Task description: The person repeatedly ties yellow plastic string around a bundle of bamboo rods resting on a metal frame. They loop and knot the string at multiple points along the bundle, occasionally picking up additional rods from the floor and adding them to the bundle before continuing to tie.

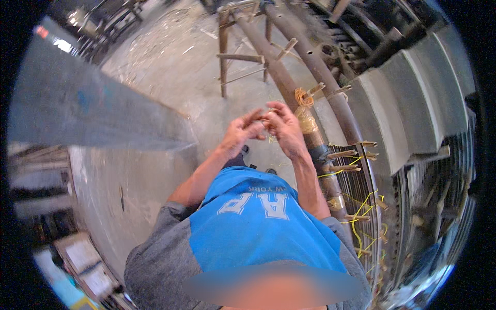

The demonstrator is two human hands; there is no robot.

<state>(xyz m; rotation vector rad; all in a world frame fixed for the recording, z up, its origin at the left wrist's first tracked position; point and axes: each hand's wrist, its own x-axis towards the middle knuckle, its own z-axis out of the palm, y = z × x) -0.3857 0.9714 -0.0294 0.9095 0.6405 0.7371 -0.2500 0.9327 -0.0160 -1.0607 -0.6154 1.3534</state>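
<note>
My left hand (pixel 242 131) and my right hand (pixel 283 128) meet in front of my body, a little above floor-facing view of my shoes. The fingers of both are bent, and their tips come together, slightly smeared by motion. Anything between the fingertips is too small or blurred to make out. Close to my right hand runs a long brown pipe (pixel 281 77). An orange coil of cord (pixel 304 98) hangs on it, beside a band of shiny brown tape (pixel 308 123). Below that, a black wrapping (pixel 319 152) circles the pipe.
A second brown pipe (pixel 336 98) runs alongside, with wooden pegs (pixel 345 154) and yellow cord (pixel 356 227). A wooden trestle (pixel 223 72) stands ahead. Big grey panels rise at left (pixel 103 113) and right (pixel 387 108). Framed boards (pixel 85 261) lie at lower left.
</note>
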